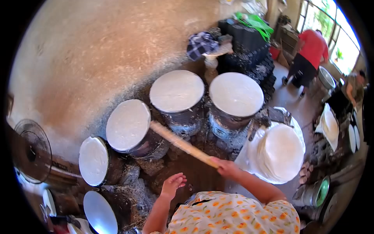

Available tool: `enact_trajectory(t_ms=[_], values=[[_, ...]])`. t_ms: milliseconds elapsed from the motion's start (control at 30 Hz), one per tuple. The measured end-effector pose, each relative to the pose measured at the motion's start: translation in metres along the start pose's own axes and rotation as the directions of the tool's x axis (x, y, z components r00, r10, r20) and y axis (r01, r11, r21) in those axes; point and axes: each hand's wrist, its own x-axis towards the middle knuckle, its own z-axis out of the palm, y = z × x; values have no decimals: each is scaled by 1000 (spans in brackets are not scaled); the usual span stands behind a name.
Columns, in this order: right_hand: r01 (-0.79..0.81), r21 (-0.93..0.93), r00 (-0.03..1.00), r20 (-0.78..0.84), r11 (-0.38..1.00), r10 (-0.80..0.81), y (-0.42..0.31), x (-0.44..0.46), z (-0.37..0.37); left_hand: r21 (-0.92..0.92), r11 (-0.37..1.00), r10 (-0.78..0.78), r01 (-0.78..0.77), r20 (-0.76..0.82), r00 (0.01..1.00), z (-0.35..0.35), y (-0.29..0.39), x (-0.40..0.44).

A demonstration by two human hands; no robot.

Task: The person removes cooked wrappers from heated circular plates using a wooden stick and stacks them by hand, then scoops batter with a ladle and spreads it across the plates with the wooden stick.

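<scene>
My right hand grips one end of a long flat wooden stick, which reaches up and left. Its blurred far end lies at the edge of a round white-coated griddle; whether it touches cannot be made out. My left hand hangs in front of me with fingers loosely bent and nothing in it. White layers also cover the griddles at the back middle, back right and left, on dark drum-like stoves. Right of my right hand lies a stack of thin round white sheets.
A shiny round griddle stands low at the left, below a fan. Dark stacked containers stand at the back. A person in a red shirt bends near the window, and another person is at the right edge.
</scene>
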Motion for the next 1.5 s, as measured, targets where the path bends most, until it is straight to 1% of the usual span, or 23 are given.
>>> enact_trajectory(t_ms=[67,100,167,200,267,300,367,400,467,667,767,833,867,900,967,1033,1100,1167,1233,1367,1400,1467,1500], values=[[44,58,996,73,997,-48,-15,3,-13,-127,978,167,-164,16,986,33,-5,-8],[137,71,987,74,988,-142,-59,94,11,-128,959,258,-253,22,966,-35,36,11],[141,169,951,252,976,-181,-98,128,44,-348,901,295,-258,57,954,-57,42,-4],[120,146,945,288,982,-158,-103,123,47,-466,843,277,-267,-48,960,-44,27,-4],[274,242,926,194,931,-323,-129,154,58,-387,847,333,-365,-149,931,-79,38,-10],[270,224,929,194,937,-314,-123,164,55,-331,838,373,-435,-237,897,-86,42,-9],[439,35,887,141,898,-439,-97,188,41,-305,797,456,-522,-264,850,-96,61,-17],[454,59,891,-29,889,-453,-84,195,26,-295,794,446,-532,-313,839,-103,57,-18],[334,-57,932,-130,941,-339,-47,221,-12,-272,777,449,-568,-393,803,-121,52,-17],[-93,-306,870,-488,948,-72,82,319,-147,-208,770,411,-604,-562,718,-140,41,-13],[-119,-429,807,-567,895,-164,124,381,-230,-172,828,343,-533,-598,725,-127,45,0],[-185,-575,771,-588,797,-245,150,419,-272,289,862,495,-416,-652,574,-110,54,7],[-297,-464,777,-625,835,-71,161,436,-294,416,826,562,-380,-657,503,-97,66,14],[-380,-478,785,-620,792,3,178,455,-311,415,832,553,-367,-668,498,-83,78,15],[-487,-432,740,-665,759,96,217,499,-340,626,743,661,-237,-630,408,-59,106,27],[-588,-376,734,-620,716,277,211,521,-360,605,763,642,-226,-672,369,-48,107,39],[-679,-324,700,-557,659,447,207,546,-377,370,864,479,-342,-813,331,-39,109,50],[-688,-376,710,-526,620,469,212,565,-384,488,836,546,-252,-787,287,-25,129,54],[-672,-390,727,-511,630,459,237,578,-377,301,893,409,-335,-852,325,-19,125,58],[-644,-378,751,-482,665,452,290,606,-370,453,849,521,-272,-804,285,-13,133,64],[-645,-379,750,-480,663,456,299,607,-372,377,869,469,-321,-835,288,-13,130,67],[-526,-297,727,-643,797,241,315,608,-379,293,883,411,-367,-861,301,-19,128,69],[-529,-303,728,-643,793,239,316,611,-389,1,872,189,-489,-923,336,-21,137,71]])
